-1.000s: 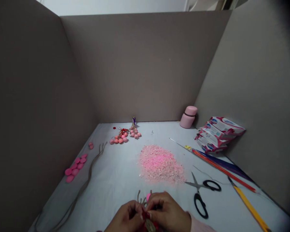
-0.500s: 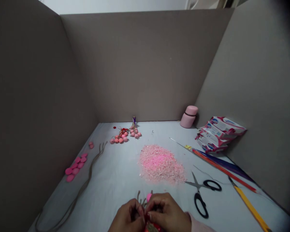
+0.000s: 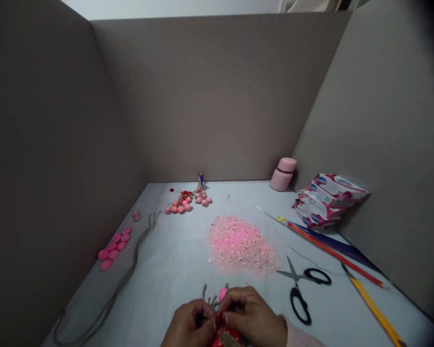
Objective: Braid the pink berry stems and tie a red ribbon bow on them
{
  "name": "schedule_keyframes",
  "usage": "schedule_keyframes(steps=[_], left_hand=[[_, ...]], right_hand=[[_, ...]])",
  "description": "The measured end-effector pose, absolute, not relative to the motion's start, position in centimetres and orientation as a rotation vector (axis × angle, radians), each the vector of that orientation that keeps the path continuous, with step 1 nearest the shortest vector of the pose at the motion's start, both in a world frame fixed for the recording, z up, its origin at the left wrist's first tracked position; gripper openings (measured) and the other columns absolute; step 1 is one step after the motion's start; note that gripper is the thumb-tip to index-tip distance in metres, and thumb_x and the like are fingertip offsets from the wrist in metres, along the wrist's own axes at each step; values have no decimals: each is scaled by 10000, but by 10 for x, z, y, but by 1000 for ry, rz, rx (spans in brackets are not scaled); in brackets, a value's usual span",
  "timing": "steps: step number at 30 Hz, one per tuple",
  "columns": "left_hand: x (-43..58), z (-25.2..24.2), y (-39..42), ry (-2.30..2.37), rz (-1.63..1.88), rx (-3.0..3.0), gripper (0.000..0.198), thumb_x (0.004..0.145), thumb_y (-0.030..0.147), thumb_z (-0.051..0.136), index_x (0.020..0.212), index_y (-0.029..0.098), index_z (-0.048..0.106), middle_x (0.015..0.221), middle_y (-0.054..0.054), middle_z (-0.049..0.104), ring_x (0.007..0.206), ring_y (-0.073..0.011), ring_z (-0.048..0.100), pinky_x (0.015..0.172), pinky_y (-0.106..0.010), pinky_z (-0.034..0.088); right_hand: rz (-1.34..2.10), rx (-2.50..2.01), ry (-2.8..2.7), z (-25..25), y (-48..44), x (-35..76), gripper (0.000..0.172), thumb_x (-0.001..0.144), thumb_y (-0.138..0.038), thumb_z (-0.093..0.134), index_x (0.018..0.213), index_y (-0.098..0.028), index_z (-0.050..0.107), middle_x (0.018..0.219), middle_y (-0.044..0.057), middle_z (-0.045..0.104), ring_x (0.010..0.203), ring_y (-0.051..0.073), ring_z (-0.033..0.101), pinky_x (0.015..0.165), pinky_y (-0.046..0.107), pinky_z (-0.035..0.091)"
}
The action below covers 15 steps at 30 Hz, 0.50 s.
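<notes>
Head view: two bare hands pinching a small red bundle at the near edge of the desk.

Grip of the left hand (image 3: 190, 323) and of the right hand (image 3: 251, 315) clenched on the red bundle (image 3: 220, 320), fingertips meeting over it; pink sleeve (image 3: 300, 335) at the right wrist; twine ends (image 3: 209, 300) and a pink ball (image 3: 223, 293) poking up just beyond the hands. Farther out on the desk (image 3: 173, 274), a heap of pink flakes (image 3: 240, 245) straight ahead; black-handled scissors (image 3: 299, 284) to the right, beside a yellow-handled tool (image 3: 374, 308) and orange and purple sticks (image 3: 332, 253); long twine (image 3: 123, 284) and pink discs (image 3: 113, 246) to the left; pink ball clusters (image 3: 188, 201) by the far wall, near a pink flask (image 3: 282, 174) and stacked packets (image 3: 329, 201).
</notes>
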<state>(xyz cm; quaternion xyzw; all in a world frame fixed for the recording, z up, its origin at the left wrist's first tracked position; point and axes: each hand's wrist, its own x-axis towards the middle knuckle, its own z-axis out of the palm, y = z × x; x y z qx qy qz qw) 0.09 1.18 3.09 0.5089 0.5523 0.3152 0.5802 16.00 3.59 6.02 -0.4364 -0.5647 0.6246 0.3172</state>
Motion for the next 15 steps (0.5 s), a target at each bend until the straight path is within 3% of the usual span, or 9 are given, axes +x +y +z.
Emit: schedule_keyframes(steps=[5,9,15], left_hand=[[1,30,11,1296,764,1227,224,648,359,606,596,147,555,595,-39,597,584,-160,513,549,-251,369],[1,26,10,1282,781,1210,259,642,402,613,601,160,528,605,-35,579,578,-149,496,536,-240,367],[0,37,8,1222,755,1329,399,733,545,481,620,163,501,606,-11,500,588,-140,442,545,-236,350]], right_hand=[[1486,-1160,-1691,67,35,160,130,618,-120,587,717,-131,670,601,1,591,565,119,517,513,213,372],[1145,-1151,-2051,70,32,161,218,686,-83,519,816,-164,673,692,27,640,626,134,551,570,224,394],[743,-1007,-2141,61,26,161,218,837,-203,407,784,-181,617,696,47,623,680,153,561,628,243,406]])
